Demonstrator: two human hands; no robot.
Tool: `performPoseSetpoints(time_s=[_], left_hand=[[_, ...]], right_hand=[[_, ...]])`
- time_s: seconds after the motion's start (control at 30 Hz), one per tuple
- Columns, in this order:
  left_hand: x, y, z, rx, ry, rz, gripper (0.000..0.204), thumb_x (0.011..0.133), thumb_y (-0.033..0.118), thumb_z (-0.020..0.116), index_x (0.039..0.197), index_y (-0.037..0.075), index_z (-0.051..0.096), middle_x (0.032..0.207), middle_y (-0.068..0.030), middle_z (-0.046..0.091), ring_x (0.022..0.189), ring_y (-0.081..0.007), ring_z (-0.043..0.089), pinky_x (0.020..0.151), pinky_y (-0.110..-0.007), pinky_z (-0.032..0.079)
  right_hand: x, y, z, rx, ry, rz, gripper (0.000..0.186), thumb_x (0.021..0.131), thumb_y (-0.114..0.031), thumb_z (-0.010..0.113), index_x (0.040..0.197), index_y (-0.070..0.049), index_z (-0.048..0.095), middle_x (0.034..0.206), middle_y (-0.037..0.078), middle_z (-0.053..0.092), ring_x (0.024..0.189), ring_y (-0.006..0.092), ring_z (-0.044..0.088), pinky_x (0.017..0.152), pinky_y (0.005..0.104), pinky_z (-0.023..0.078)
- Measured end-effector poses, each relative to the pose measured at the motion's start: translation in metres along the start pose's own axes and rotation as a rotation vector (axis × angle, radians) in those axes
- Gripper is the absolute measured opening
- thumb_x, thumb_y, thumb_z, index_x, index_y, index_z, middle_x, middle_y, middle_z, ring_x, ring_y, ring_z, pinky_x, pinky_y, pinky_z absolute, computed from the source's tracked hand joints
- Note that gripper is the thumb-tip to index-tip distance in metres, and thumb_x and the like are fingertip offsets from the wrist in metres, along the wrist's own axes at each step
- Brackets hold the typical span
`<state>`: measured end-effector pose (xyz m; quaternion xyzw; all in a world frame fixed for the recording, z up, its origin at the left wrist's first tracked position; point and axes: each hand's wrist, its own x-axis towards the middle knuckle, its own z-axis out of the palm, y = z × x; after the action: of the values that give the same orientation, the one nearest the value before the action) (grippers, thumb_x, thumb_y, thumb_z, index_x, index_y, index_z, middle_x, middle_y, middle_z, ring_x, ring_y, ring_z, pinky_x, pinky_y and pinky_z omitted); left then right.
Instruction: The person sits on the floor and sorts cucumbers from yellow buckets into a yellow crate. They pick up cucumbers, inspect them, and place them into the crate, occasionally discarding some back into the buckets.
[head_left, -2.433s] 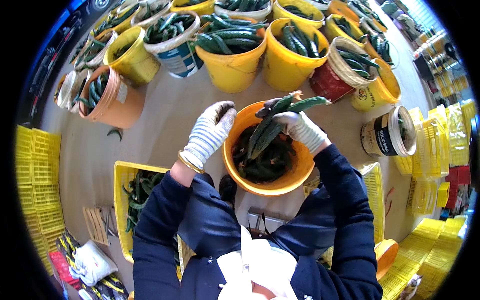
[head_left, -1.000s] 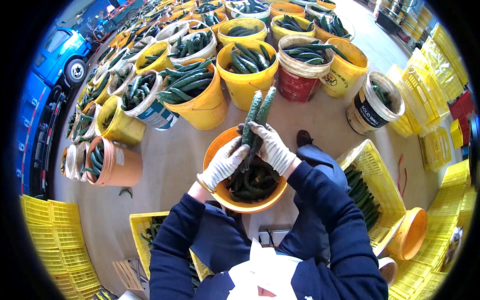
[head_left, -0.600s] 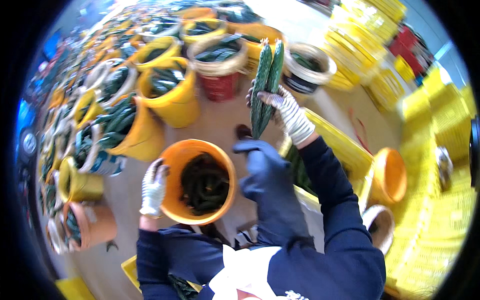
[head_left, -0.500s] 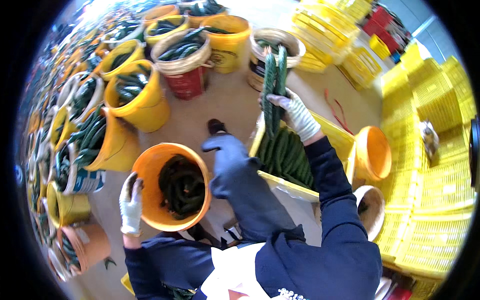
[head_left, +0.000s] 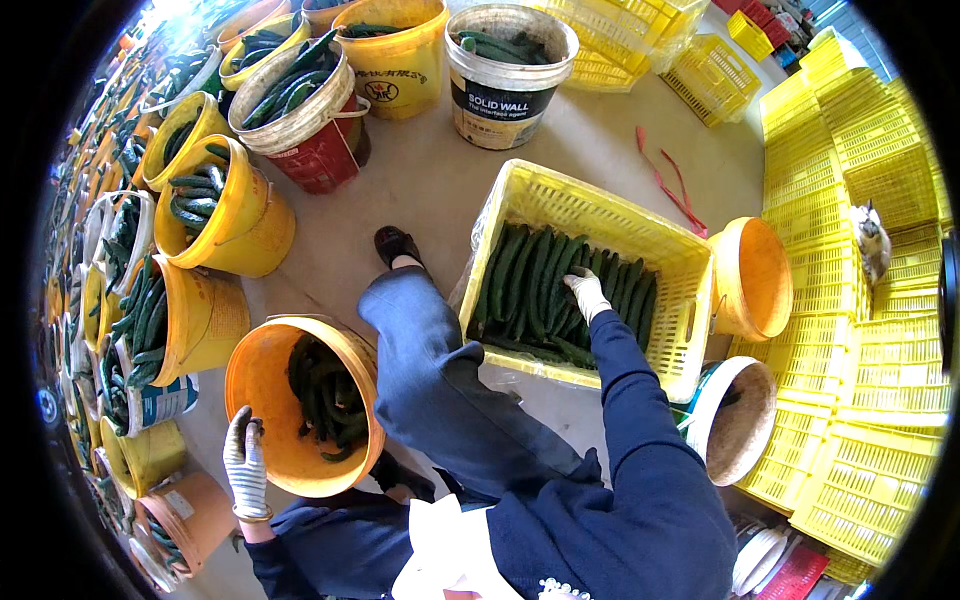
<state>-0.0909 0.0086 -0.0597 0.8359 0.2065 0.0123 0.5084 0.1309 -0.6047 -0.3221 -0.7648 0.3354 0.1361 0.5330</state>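
Observation:
In a striped white glove, my right hand (head_left: 588,292) reaches down into a yellow plastic crate (head_left: 690,345). Its fingers are curled against a cucumber among the long dark green cucumbers (head_left: 535,275), which lie side by side in rows; the fingertips are partly hidden. My left hand (head_left: 246,465), gloved too with darkened fingertips, is closed at the near left rim of an orange bucket (head_left: 262,385). That bucket leans toward my leg, and more cucumbers (head_left: 325,400) lie loose in its lower part.
Buckets full of cucumbers, such as a yellow bucket (head_left: 265,235) and a red bucket (head_left: 325,160), crowd the left and far side. A white-rimmed bucket (head_left: 505,110) stands beyond the crate. Stacked yellow crates (head_left: 860,400) and an orange tub (head_left: 765,280) are at right; red strapping (head_left: 680,195) lies on the floor.
My right hand has lowered from above the crate's far edge, where it held two cucumbers upright, onto the rows inside. The orange bucket and my left hand appear lower and further left in view.

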Motion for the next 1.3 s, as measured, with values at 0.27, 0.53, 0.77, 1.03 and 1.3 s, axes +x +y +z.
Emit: performPoseSetpoints(time_s=[0.27, 0.53, 0.77, 1.03, 1.3], left_hand=[[0.004, 0.012, 0.013, 0.091, -0.031, -0.043, 0.029, 0.093, 0.006, 0.051, 0.121, 0.0, 0.055, 0.108, -0.0055, 0.061, 0.094, -0.0113, 0.059, 0.084, -0.024, 0.048], [0.003, 0.016, 0.019, 0.302, -0.15, -0.061, 0.031, 0.089, 0.013, 0.057, 0.117, 0.001, 0.057, 0.11, -0.0142, 0.063, 0.1, -0.023, 0.061, 0.09, -0.031, 0.046], [0.047, -0.017, 0.01, 0.564, -0.402, -0.223, 0.062, 0.083, 0.042, 0.055, 0.125, -0.004, 0.049, 0.126, -0.0233, 0.052, 0.118, -0.034, 0.049, 0.101, -0.038, 0.037], [0.068, -0.067, 0.119, 0.39, -0.714, -0.502, 0.091, 0.074, 0.056, 0.063, 0.14, 0.002, 0.032, 0.139, -0.0244, 0.039, 0.129, -0.0347, 0.037, 0.105, -0.039, 0.033], [0.049, -0.043, 0.177, 0.809, -0.321, -0.471, 0.086, 0.066, 0.036, 0.077, 0.137, 0.015, 0.034, 0.135, -0.0302, 0.033, 0.116, -0.0445, 0.047, 0.094, -0.048, 0.044]], right_hand=[[-0.04, -0.013, 0.022, -0.599, 0.086, -0.186, 0.059, 0.076, -0.019, 0.07, 0.127, -0.001, 0.046, 0.124, 0.023, 0.052, 0.116, 0.0364, 0.051, 0.098, 0.0379, 0.041], [-0.06, -0.03, 0.023, -0.833, 0.058, -0.337, 0.06, 0.073, -0.018, 0.068, 0.125, 0.002, 0.046, 0.117, 0.028, 0.055, 0.112, 0.0413, 0.051, 0.096, 0.0424, 0.043], [-0.023, -0.023, 0.01, -0.894, -0.063, -0.482, 0.052, 0.077, -0.022, 0.067, 0.122, 0.001, 0.052, 0.119, 0.027, 0.054, 0.111, 0.0395, 0.051, 0.095, 0.0411, 0.043], [-0.114, -0.175, 0.058, -0.127, -0.385, -0.744, 0.042, 0.09, -0.009, 0.057, 0.129, 0.0, 0.046, 0.123, 0.013, 0.053, 0.114, 0.0201, 0.05, 0.1, 0.0319, 0.039], [-0.345, -0.343, 0.136, 0.319, -0.855, -1.027, 0.035, 0.09, -0.003, 0.055, 0.125, -0.001, 0.052, 0.117, 0.011, 0.059, 0.102, 0.0172, 0.059, 0.091, 0.0303, 0.047]])
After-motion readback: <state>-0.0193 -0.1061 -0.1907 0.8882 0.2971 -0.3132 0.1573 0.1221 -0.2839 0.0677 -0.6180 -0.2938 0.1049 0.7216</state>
